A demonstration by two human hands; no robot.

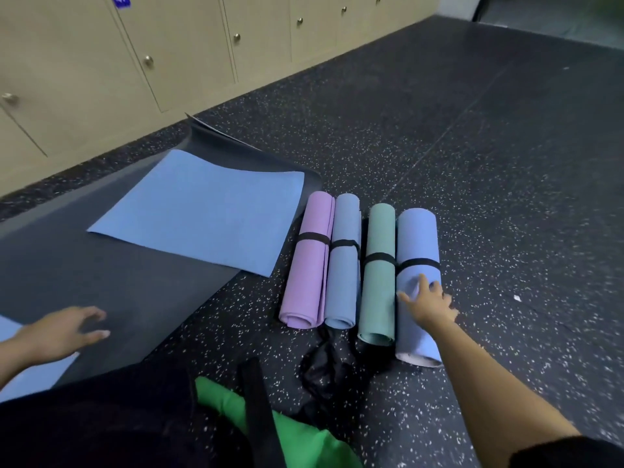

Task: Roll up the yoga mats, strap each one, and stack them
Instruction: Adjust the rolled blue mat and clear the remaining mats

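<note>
Several rolled mats lie side by side on the floor, each bound by a black strap: a purple roll (309,261), a pale blue roll (343,261), a green roll (378,275) and a wider blue roll (417,251) at the right. My right hand (430,304) rests with spread fingers on the near half of the wider blue roll. A blue mat (199,211) lies flat and unrolled on a large dark mat (101,285) at the left. My left hand (69,327) hovers open over the dark mat's near part, fingers relaxed.
Beige lockers (135,62) line the wall at the back left. A loose black strap (258,407) lies across a green cloth (229,403) near my legs, and a crumpled black bag (324,366) sits below the rolls. Speckled dark floor (489,163) spreads to the right.
</note>
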